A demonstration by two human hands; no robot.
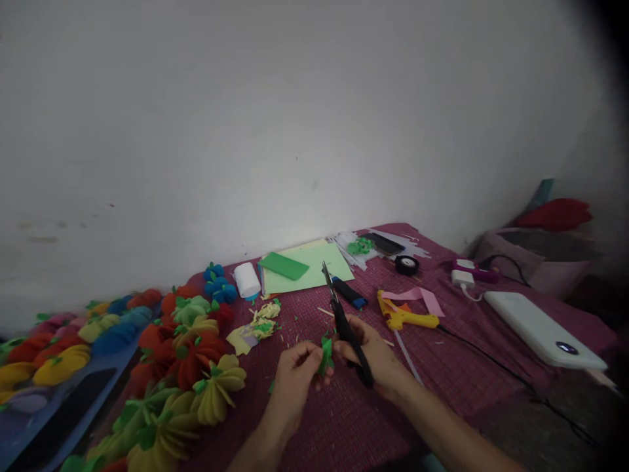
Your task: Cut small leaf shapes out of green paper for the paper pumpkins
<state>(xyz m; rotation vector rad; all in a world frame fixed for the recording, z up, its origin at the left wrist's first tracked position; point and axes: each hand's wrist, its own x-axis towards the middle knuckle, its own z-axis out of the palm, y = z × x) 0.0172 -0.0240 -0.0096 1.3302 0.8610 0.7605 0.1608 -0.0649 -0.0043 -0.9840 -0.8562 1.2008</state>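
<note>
While the small green paper piece (pixel 325 354) is pinched between the fingertips of the left hand (pixel 295 380), low over the maroon tabletop (pixel 442 367), the black scissors (pixel 346 321) are gripped in the right hand (pixel 376 357), fingers closed through the handles and blades pointing up and away. Whether the blades are parted can't really be told from here, they look nearly together.

That green scrap is judged to be super light and floppy, thin paper or foam, so it's easily creased or torn if squeezed hard. It's best held right at the edge with fingertips only, close to where a cut would go, so it doesn't flap about. The scissors are stiff and far heavier, taken by the handle loops.

Just left of the hands, a heap of paper flowers (pixel 191 367) in red, yellow and green is piled up, with trimmings (pixel 260 324) scattered beside it. Further back, green sheets (pixel 304 265) are laid flat, and a yellow glue gun (pixel 405 318) is lying to the right.
</note>
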